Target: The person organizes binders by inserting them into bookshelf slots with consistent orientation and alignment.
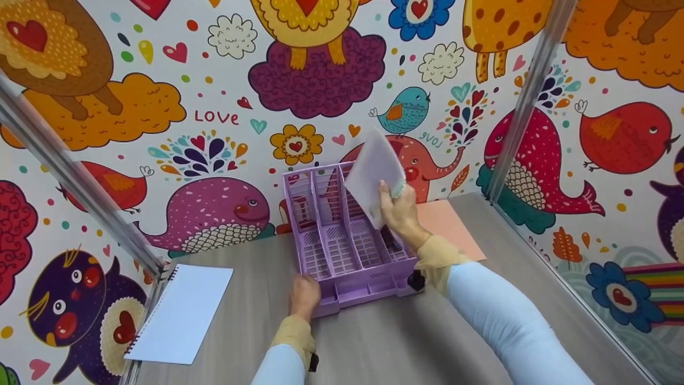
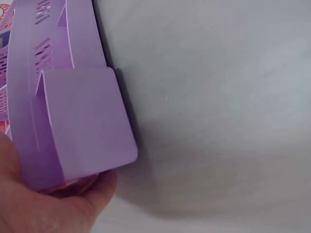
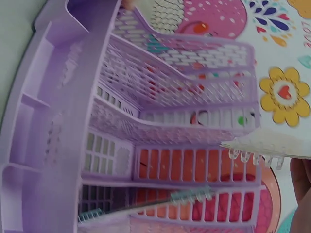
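Observation:
A purple file organizer (image 1: 342, 289) with several upright slots stands on the table against the wall. My left hand (image 1: 304, 297) grips its front left corner, the thumb at the side and the fingers (image 2: 104, 189) curled at the bottom edge. In my right hand (image 1: 401, 214) is a thin pale ring-bound notebook (image 1: 375, 174), pinched by its bound edge and tilted above the right slots. Its clear rings show in the right wrist view. A notebook with teal rings (image 3: 192, 194) leans inside the end slot there.
A white spiral notebook (image 1: 181, 315) lies on the table at the left. A peach-coloured sheet or cover (image 1: 451, 230) lies behind the organizer on the right. Printed walls (image 1: 320, 107) with metal corner posts (image 1: 521, 117) enclose the table (image 1: 385, 342). Small compartments line the organizer's front.

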Tool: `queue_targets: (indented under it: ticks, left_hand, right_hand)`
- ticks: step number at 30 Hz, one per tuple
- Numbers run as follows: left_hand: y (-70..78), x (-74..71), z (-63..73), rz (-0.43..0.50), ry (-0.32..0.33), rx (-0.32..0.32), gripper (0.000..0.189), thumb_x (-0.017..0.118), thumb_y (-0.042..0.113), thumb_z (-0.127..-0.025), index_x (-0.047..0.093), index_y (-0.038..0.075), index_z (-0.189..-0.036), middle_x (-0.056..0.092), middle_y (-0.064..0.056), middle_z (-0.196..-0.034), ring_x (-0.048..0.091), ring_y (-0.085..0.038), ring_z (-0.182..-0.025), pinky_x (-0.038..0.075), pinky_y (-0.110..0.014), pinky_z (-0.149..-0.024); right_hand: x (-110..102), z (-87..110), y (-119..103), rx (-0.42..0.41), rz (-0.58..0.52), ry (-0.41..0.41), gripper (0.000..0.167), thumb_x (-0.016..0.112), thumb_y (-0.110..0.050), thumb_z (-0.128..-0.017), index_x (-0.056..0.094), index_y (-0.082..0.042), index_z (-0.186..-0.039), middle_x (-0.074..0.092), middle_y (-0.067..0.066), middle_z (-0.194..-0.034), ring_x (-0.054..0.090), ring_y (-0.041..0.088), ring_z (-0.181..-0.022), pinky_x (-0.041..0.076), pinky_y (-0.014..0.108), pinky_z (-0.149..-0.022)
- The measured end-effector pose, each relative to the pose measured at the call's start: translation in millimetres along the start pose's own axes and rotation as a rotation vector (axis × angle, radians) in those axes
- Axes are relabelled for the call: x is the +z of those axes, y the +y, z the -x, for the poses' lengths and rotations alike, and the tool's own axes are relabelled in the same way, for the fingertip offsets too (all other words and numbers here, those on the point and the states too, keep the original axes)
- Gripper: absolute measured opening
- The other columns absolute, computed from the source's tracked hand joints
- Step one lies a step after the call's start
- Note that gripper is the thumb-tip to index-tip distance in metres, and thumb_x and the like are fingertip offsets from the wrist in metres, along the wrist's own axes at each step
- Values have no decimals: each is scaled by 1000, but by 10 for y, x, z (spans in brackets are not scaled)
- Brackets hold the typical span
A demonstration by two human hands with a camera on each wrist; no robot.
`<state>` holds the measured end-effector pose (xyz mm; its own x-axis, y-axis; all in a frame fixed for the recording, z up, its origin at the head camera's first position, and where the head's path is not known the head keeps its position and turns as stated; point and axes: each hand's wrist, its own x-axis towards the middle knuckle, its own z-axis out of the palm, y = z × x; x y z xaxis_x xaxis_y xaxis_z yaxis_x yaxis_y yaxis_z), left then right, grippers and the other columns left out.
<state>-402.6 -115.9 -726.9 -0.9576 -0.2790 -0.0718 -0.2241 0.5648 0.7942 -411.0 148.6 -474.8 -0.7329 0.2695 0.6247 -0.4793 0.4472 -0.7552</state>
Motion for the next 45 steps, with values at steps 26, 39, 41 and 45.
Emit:
queue_targets:
  ticks: [26,39,41,45]
  left_hand:
    - [-14,24,-5,-4,38,52,45,35,29,-115,64,-5,-112,73,-31,-107,73,-57,-114,57,-67,-103]
    - [-37,63,-15,-26,47,48,42,37,27,-113,64,-5,-112,73,-32,-108,73,-57,-110,59,-66,-99]
    - [-34,70,-15,-17,54,59,42,37,26,-113,64,-7,-111,72,-33,-107,73,-58,-110,58,-66,-99]
    - [-19,60,-7,-10,59,65,43,37,25,-113,63,-8,-113,72,-35,-108,72,-59,-113,58,-66,-102]
  right_hand:
    - [-269,98,744,55,427,-56,33,64,-27,-110,66,1,-93,74,32,-90,74,60,-93,55,73,-82]
    - [-175,226,1045,74,494,-240,24,59,-24,-109,73,-6,-116,81,25,-117,77,53,-110,59,71,-90]
    - [-162,221,1085,72,492,-264,23,59,-17,-104,72,-6,-120,81,26,-120,77,53,-112,59,71,-92]
    - [-142,203,1148,102,491,-303,34,58,-9,-101,69,-4,-133,78,27,-126,75,54,-118,58,71,-97]
